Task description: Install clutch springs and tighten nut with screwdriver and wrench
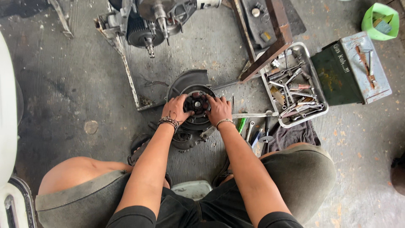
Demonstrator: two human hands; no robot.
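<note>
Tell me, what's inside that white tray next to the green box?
The white rectangular metal tray holds a heap of metal tools, wrenches and small bolts. Whatever lies underneath that heap is covered.

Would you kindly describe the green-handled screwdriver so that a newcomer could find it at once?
Start at the white tool tray on the concrete floor. Below its near-left corner, loose tools lie beside the right hand. The green-handled screwdriver is the only bright green one.

Green metal box [337, 74] with handwritten lettering stands right of tool tray [314, 112]
</note>
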